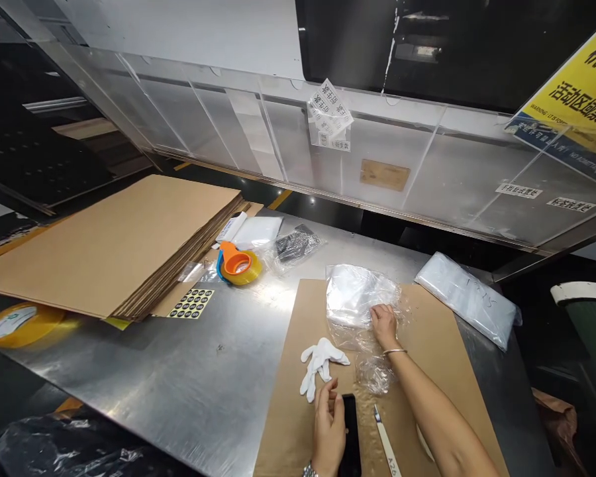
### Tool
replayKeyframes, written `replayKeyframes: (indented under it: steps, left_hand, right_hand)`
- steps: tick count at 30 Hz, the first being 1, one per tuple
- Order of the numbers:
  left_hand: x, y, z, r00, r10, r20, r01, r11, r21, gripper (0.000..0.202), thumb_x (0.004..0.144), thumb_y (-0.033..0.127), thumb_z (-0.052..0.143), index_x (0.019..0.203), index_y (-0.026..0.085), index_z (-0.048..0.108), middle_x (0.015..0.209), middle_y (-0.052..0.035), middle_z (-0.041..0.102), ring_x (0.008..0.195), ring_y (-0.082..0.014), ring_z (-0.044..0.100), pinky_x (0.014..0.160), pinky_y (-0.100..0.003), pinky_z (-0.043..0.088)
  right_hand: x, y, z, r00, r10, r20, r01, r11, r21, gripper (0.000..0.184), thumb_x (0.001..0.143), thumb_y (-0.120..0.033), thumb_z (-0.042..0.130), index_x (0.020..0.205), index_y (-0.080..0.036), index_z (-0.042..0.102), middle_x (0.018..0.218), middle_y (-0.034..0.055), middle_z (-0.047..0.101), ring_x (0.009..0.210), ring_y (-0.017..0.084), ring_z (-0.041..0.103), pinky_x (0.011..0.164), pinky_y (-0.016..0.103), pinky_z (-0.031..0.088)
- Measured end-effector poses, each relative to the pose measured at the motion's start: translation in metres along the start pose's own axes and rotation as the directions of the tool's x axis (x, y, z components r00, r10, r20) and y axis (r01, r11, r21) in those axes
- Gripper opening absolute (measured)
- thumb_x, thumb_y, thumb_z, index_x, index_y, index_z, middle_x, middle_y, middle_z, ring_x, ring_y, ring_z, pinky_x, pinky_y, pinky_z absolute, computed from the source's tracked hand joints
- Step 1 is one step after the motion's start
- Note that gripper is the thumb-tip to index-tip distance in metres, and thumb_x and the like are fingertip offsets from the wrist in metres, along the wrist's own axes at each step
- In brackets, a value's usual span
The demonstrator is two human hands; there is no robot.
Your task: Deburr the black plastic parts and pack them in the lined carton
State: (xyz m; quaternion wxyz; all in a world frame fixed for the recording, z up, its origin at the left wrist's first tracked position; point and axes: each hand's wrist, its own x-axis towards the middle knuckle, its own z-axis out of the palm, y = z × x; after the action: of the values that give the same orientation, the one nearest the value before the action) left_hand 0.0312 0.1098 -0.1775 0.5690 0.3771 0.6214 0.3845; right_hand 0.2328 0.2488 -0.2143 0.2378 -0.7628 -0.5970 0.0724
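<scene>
My right hand [385, 326] reaches across brown cardboard [288, 411], its bent fingers closed on the edge of a clear plastic bag [355, 295] in a flat stack. Just below it lies a crumpled piece of clear film [375, 372]. My left hand [329, 427] rests lower, palm turned inward, with loosely curved fingers apart from the thumb and nothing visible in them. Right beside it is a black phone [350, 437], partly covered by the hand. White gloves [322, 364] lie just above its fingertips. A pale-handled craft knife [386, 440] sits between my arms.
A stack of cardboard sheets [129, 232] fills the left of the metal table [193, 391]. Near it are an orange tape dispenser [236, 262], round stickers [191, 303] and a tape roll [22, 323]. A wrapped plastic pack [467, 298] lies right. A translucent panel [298, 146] stands behind.
</scene>
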Motion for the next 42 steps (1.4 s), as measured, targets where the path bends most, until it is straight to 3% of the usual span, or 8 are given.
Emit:
replayKeyframes:
  steps: [6,10,13,20,25,28,33,42]
  left_hand:
    - [0.03,0.038,0.024,0.983,-0.097,0.157,0.138,0.953,-0.271,0.038,0.067,0.038,0.066,0.097,0.014,0.062,0.098,-0.0117,0.063,0.095,-0.0238,0.057,0.087,-0.035,0.04]
    - [0.048,0.057,0.049,0.955,-0.12,0.272,0.232,0.873,-0.429,0.044,0.064,0.035,0.07,0.103,0.016,0.06,0.108,-0.0122,0.062,0.098,-0.0215,0.058,0.086,-0.032,0.043]
    - [0.054,0.063,0.058,0.934,-0.145,0.326,0.304,0.803,-0.513,0.037,0.065,0.036,0.07,0.092,0.012,0.062,0.096,-0.0115,0.066,0.092,-0.0202,0.061,0.082,-0.03,0.046]
    - [0.044,0.056,0.03,0.91,-0.233,0.342,0.393,0.744,-0.54,0.024,0.071,0.035,0.064,0.083,0.015,0.057,0.079,-0.0047,0.068,0.073,-0.0151,0.064,0.069,-0.029,0.05]
    - [0.025,0.057,0.006,0.861,-0.235,0.452,0.427,0.817,-0.388,0.031,0.069,0.037,0.066,0.084,0.011,0.059,0.078,-0.0107,0.068,0.065,-0.0207,0.064,0.063,-0.036,0.05]
    - [0.019,0.056,-0.006,0.873,-0.203,0.443,0.358,0.884,-0.3,0.036,0.067,0.04,0.066,0.085,0.009,0.061,0.079,-0.0131,0.067,0.069,-0.023,0.064,0.066,-0.038,0.049]
    - [0.008,0.048,-0.024,0.983,-0.053,0.175,0.084,0.981,-0.177,0.039,0.065,0.041,0.066,0.096,0.018,0.057,0.096,-0.0067,0.062,0.091,-0.0189,0.057,0.081,-0.031,0.043]
    - [-0.013,0.038,-0.018,0.972,0.156,0.175,-0.18,0.974,0.135,0.034,0.08,0.043,0.045,0.066,0.014,0.055,0.057,-0.0004,0.054,0.054,-0.0125,0.051,0.054,-0.024,0.043]
  right_hand:
    - [-0.012,-0.013,-0.029,0.995,-0.045,-0.084,0.06,0.98,0.19,0.019,0.088,-0.029,0.048,0.096,-0.015,0.058,0.097,0.0042,0.06,0.089,0.016,0.056,0.078,0.036,0.046]
    - [-0.051,-0.043,-0.051,0.992,-0.119,-0.051,0.129,0.95,0.284,0.022,0.087,-0.024,0.043,0.088,-0.018,0.064,0.085,0.0063,0.063,0.086,0.019,0.052,0.077,0.036,0.042]
    - [-0.086,-0.067,-0.062,0.988,-0.157,0.014,0.141,0.924,0.356,0.022,0.085,-0.024,0.045,0.082,-0.022,0.066,0.08,0.0067,0.062,0.081,0.021,0.05,0.075,0.037,0.04]
    - [-0.114,-0.066,-0.077,0.992,0.082,0.097,-0.121,0.842,0.525,0.039,0.086,-0.039,0.041,0.116,-0.018,0.053,0.113,0.013,0.054,0.107,0.025,0.044,0.088,0.044,0.035]
    - [-0.108,-0.051,-0.08,0.909,0.052,0.414,-0.324,0.71,0.625,0.044,0.084,-0.051,0.04,0.079,-0.013,0.064,0.072,0.0059,0.064,0.067,0.016,0.058,0.06,0.027,0.045]
    - [-0.111,-0.052,-0.081,0.864,0.0,0.504,-0.37,0.679,0.634,0.043,0.077,-0.052,0.05,0.06,-0.014,0.057,0.055,0.0007,0.057,0.051,0.011,0.05,0.05,0.022,0.039]
    - [-0.122,-0.067,-0.088,0.884,0.021,0.466,-0.34,0.714,0.612,0.03,0.071,-0.041,0.058,0.057,-0.016,0.05,0.053,-0.0033,0.048,0.052,0.009,0.042,0.052,0.021,0.033]
    - [-0.138,-0.092,-0.096,0.906,-0.055,0.421,-0.207,0.807,0.553,0.017,0.071,-0.028,0.057,0.06,-0.018,0.049,0.056,-0.0043,0.047,0.057,0.011,0.042,0.054,0.02,0.031]
